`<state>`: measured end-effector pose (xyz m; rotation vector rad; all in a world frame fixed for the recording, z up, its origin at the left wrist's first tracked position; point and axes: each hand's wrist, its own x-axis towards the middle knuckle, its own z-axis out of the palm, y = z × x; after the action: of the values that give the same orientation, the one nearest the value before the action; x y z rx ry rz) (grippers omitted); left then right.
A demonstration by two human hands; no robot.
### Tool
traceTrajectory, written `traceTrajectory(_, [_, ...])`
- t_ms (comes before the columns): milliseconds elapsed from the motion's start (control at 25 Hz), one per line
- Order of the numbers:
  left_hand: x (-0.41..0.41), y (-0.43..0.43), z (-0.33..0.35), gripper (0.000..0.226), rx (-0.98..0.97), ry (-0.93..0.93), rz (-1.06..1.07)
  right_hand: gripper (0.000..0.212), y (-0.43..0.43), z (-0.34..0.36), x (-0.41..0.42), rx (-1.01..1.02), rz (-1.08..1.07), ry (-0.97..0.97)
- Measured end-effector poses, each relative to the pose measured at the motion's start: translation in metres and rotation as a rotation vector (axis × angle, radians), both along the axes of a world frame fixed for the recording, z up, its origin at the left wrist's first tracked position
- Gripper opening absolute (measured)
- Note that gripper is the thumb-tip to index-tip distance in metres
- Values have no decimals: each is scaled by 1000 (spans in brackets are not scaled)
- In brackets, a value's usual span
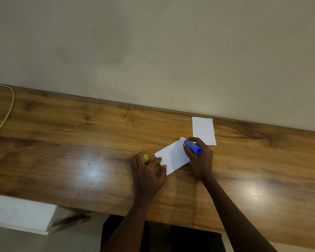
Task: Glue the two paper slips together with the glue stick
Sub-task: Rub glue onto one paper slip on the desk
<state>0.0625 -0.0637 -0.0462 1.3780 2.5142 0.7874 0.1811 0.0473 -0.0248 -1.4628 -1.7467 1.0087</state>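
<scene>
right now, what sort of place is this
Probably a desk at home or in an office: a wood-grain desktop against a plain wall, a cable trailing at its left end, and a glue stick pressed to a paper slip.

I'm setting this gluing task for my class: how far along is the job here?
Done: the yellow cap is off, held in the left hand. In hand: the right hand holds the glue stick with its tip on the near slip, which the left fingers steady. Left: the second slip lies apart near the wall, not yet joined.
</scene>
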Motion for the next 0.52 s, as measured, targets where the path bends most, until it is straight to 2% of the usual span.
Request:
traceTrajectory(360, [0,0,0,38,6,27,4,34,-2,5,-1,-76,-129,208])
traceTrajectory(520, [0,0,0,37,1,39,1,35,-9,6,-2,-55,-109,163])
